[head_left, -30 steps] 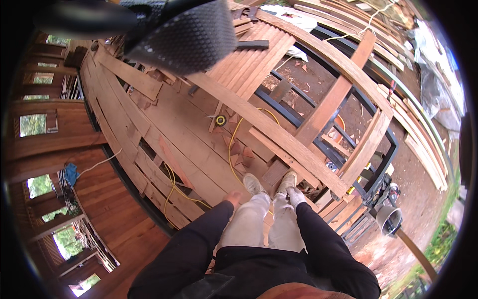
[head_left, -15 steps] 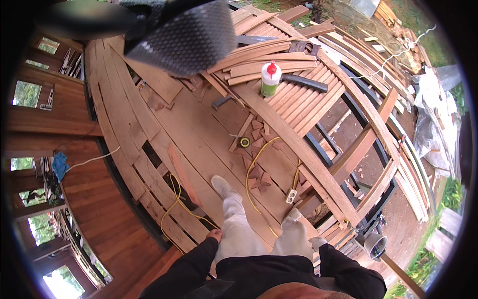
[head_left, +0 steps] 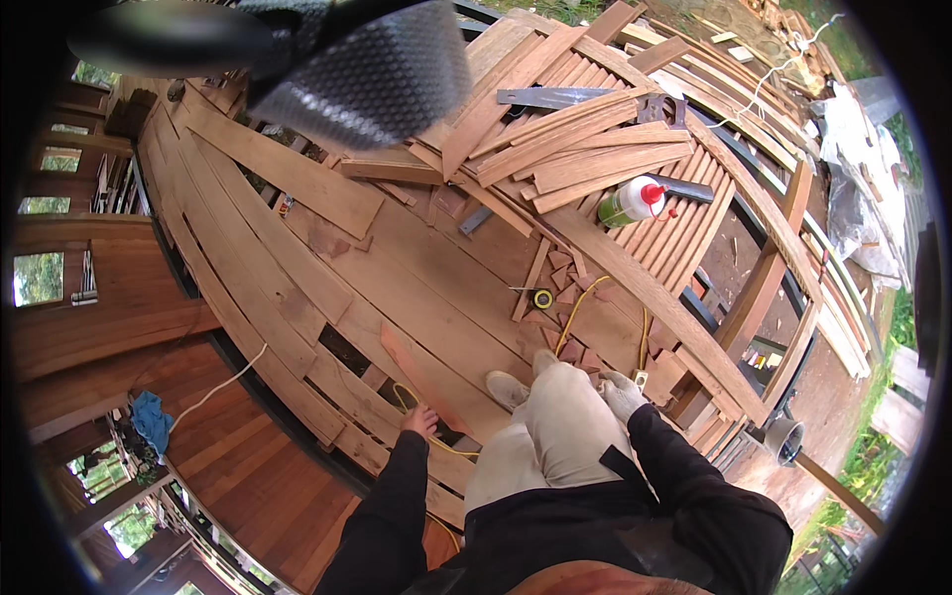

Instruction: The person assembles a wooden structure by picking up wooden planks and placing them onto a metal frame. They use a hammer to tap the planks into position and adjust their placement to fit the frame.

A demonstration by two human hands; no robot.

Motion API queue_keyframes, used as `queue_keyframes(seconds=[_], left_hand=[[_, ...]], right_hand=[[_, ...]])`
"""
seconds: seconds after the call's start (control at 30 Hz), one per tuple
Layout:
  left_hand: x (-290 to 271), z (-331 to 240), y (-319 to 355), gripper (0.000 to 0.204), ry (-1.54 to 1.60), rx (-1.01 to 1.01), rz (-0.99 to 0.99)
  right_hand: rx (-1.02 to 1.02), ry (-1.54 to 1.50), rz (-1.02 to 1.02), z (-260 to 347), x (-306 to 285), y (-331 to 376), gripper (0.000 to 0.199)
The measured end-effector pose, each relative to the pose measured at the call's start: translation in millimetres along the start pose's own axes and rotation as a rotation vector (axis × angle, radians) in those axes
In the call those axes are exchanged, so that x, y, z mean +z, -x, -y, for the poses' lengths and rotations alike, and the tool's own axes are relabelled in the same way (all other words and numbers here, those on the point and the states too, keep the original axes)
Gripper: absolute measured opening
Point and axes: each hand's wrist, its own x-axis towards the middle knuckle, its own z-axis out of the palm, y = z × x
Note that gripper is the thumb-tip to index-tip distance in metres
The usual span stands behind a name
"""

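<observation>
My bare left hand hangs beside my left thigh, fingers loosely apart, above the floorboards and next to a yellow extension cord. My right hand, in a pale glove, is beside my right knee with its fingers apart; nothing shows in it. The cord's pale outlet end is close to that glove. Ahead of my feet lie a yellow-and-black tape measure and triangular wood offcuts. A white bottle with a red cap leans over the slatted wooden frame, near a dark bar.
A handsaw and loose wooden strips lie across the frame. A square rests by its near edge. Gaps break the left floorboards. A dark textured object blocks the upper view. At right stands a metal lamp shade.
My view has turned and moved forward, so the frame appears nearer and farther right. My legs have stepped ahead, and my left hand has swung forward. The bottle appears more tilted.
</observation>
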Motion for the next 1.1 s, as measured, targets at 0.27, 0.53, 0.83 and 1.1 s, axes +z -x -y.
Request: queue_keyframes(seconds=[0.27,0.53,0.83,1.1], left_hand=[[199,-308,-19,0.078,0.279,0.271,0.227],[304,-417,-45,0.074,0.283,0.075,0.024],[301,-405,-83,0.054,0.297,0.064,0.091],[323,-432,-36,0.055,0.293,-0.055,-0.111]], right_hand=[[-0.431,0.034,-0.137,192,25,-57,0.039],[-0.791,-1.086,-0.221,542,-5,-229,0.036],[-0.567,-0.526,-0.908,584,-296,-496,0.035],[-0.109,-0.260,-0.768,548,-379,-565,0.073]])
